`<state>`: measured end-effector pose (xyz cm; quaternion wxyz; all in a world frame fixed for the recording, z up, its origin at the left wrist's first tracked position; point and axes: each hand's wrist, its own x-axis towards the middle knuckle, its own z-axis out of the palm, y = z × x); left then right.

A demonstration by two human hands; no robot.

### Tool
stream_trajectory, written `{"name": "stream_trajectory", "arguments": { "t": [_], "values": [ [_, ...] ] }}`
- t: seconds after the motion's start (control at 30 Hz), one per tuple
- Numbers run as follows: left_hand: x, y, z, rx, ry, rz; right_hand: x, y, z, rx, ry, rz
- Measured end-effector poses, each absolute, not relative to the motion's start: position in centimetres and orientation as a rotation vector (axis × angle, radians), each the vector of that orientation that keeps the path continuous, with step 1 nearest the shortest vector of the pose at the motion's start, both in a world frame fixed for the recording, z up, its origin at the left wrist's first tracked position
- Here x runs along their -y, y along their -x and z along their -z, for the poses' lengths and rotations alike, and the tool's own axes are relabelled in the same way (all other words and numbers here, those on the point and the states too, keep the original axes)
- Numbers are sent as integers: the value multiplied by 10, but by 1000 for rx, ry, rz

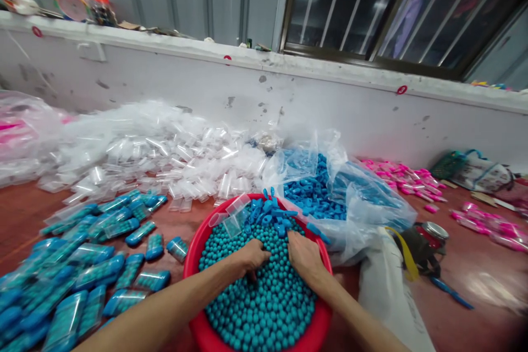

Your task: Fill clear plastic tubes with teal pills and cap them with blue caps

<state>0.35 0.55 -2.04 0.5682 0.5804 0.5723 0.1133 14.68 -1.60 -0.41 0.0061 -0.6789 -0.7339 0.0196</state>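
A round red basin (pixel 193 247) in front of me is filled with small teal beads (pixel 264 308). My left hand (pixel 252 259) is down on the beads near the middle, its fingers curled in; what they hold, if anything, is hidden. To its right, my right hand (pixel 304 256) rests on the beads by the basin's right side, fingers stretched forward and partly sunk among them. Just beyond its fingertips lie several blue plastic caps (pixel 270 214), heaped at the basin's far edge. Beside the caps are a few clear plastic cases (pixel 233 220).
Filled bead cases with blue ends (pixel 99 272) cover the floor at left. A large heap of clear cases (pixel 165 148) lies along the wall. Behind the basin, a clear bag (pixel 363 198) holds blue caps. Pink pieces (pixel 404 176), a white sack (pixel 388 291) and a dark bag (pixel 424 247) are at right.
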Motion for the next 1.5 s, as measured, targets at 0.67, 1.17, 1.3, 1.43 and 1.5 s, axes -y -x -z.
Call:
{"name": "stream_trajectory", "arguments": {
  "t": [0.67, 1.17, 1.3, 1.43, 1.5],
  "values": [
    [20, 32, 3, -1052, -955, -696, 32, -136, -8, 2394, 1914, 117],
    [27, 51, 11, -1087, -1089, -663, 41, -132, -10, 2280, 1498, -388],
    [30, 51, 14, -970, -1037, -722, 41, -120, -11, 2041, 1411, -705],
    [33, 52, 13, -886, -1089, -765, 34, -113, -10, 1715, 1324, -1268],
    [34, 54, 11, -883, -1124, -757, 31, -114, -12, 1524, 1289, -1538]
  ]
}}
